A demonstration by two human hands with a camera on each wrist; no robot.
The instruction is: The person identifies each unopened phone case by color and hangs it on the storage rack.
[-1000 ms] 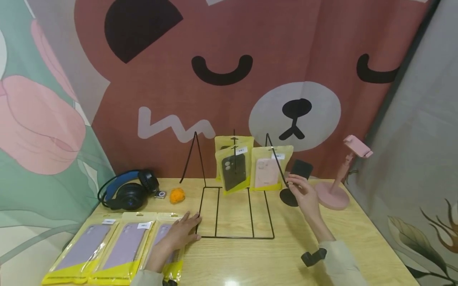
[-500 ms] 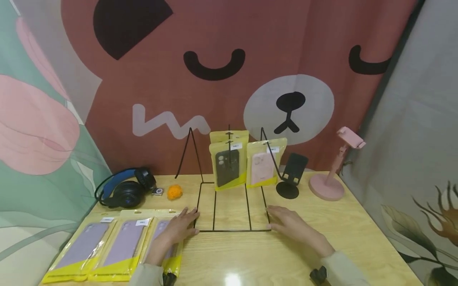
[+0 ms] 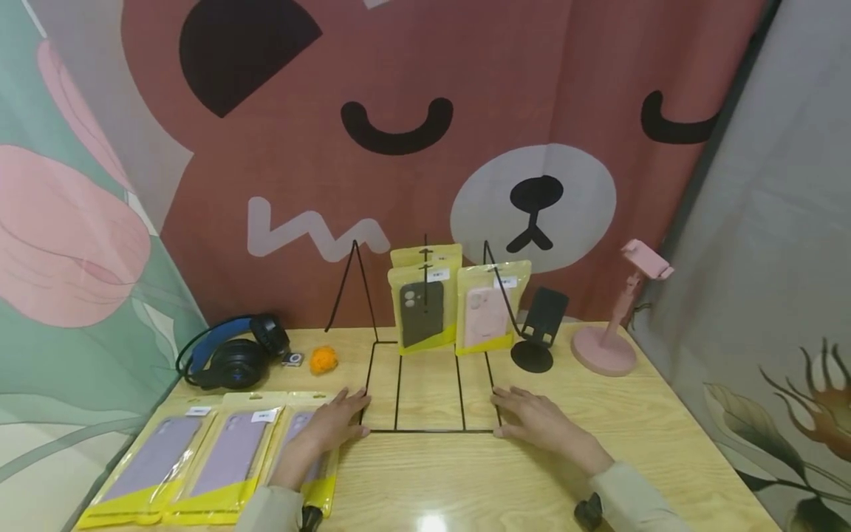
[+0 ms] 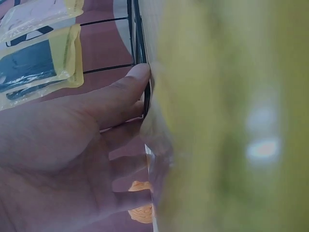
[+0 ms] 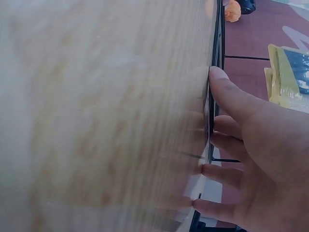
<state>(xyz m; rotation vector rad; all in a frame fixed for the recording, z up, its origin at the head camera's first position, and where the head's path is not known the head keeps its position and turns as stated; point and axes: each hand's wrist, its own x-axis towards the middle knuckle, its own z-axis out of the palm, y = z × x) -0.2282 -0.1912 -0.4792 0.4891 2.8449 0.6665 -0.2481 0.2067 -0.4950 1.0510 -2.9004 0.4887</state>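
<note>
From the head view, the left hand [image 3: 335,421] and the right hand [image 3: 532,420] sit at the two front corners of a black wire rack [image 3: 435,431], which stands around the middle of a wooden tabletop [image 3: 425,480] and reaches towards its back edge. Both hands are open, fingers extended against the rack's sides, and neither grips anything. On the rack's hooks near the back edge hang a pouch with a dark phone case [image 3: 428,325], another yellow pouch [image 3: 407,256] mostly hidden behind it, and a pouch with a pink phone case [image 3: 487,318]. Three pouches with lilac cases [image 3: 226,465] lie side by side along the left edge, the third partly under the left forearm. Headphones [image 3: 239,360] occupy the back-left corner, followed by a small device [image 3: 292,359] and an orange ball [image 3: 323,360]. A black phone stand [image 3: 545,318] is beside the rack's right side, and a pink stand [image 3: 605,351] near the back-right corner. In the left wrist view, the thumb touches the rack's dark rod, with blurred yellow packaging filling the right. In the right wrist view, the thumb meets the rod, fingertips reach the tabletop's blurred wood, and hanging pouches show beyond the hand.
</note>
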